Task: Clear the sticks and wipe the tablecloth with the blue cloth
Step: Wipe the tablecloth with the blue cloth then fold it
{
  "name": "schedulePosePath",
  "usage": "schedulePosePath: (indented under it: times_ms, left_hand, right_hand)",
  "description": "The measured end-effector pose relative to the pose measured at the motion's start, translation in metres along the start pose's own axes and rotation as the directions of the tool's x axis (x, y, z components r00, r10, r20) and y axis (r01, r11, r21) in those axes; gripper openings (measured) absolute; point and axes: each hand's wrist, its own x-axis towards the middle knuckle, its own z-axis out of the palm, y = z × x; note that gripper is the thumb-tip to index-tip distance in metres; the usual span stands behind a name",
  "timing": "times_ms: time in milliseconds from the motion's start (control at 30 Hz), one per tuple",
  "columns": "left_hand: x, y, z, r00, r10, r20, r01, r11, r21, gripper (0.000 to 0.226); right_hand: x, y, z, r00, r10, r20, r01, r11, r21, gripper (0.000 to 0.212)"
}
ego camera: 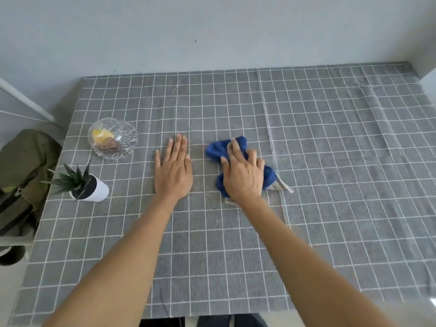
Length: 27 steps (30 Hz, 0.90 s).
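Blue cloth (213, 151) — bunched, crumpled — under the right hand (243, 175) on the tablecloth (330, 161)

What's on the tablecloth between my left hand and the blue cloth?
Nothing: in the head view, only bare grey checked tablecloth lies between the flat left hand and the blue cloth under the right hand.

Under my hands: tablecloth (306, 142) grey, white grid; cloth (215, 151) blue, grey-striped edge; bowl (113, 138) clear cut glass, yellow and brown inside; plant (73, 179) dark green, white pot
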Motion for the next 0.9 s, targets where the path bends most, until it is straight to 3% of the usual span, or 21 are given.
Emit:
schedulePosePath:
  times_ms: [67,200,367,500,567,733,900]
  left_hand:
    - [0.001,-0.001,0.0,1.0,0.002,-0.003,-0.002,1.0,-0.003,0.052]
    - [0.0,-0.001,0.0,1.0,0.005,0.008,-0.005,1.0,-0.009,0.052]
    - [0.001,-0.001,0.0,1.0,0.006,0.017,-0.006,1.0,0.0,0.052]
    - [0.002,-0.003,0.001,0.999,0.003,0.039,-0.003,1.0,0.008,0.053]
    - [0.003,-0.004,-0.001,0.998,0.021,0.065,-0.02,1.0,-0.004,0.053]
    - [-0.027,-0.005,-0.003,0.991,0.077,0.106,-0.068,0.994,-0.085,0.054]
    - [-0.072,-0.005,-0.001,0.999,0.006,0.043,-0.005,0.999,-0.039,0.055]
  right_hand:
    - [-0.003,0.006,0.004,0.999,0.017,0.032,-0.017,1.0,-0.012,0.051]
    - [-0.005,0.067,-0.007,0.989,0.138,-0.049,-0.139,0.99,-0.011,0.05]
    - [-0.01,0.171,-0.034,0.928,0.346,-0.14,-0.355,0.934,-0.045,0.049]
    - [-0.008,0.194,-0.044,0.874,0.458,-0.162,-0.462,0.887,0.018,0.047]
    - [-0.01,0.175,-0.045,0.884,0.438,-0.165,-0.437,0.898,0.047,0.048]
    - [-0.027,0.077,-0.036,0.97,0.186,-0.157,-0.184,0.982,0.03,0.048]
    - [-0.051,0.003,0.0,0.999,-0.029,0.042,0.027,0.999,0.042,0.05]
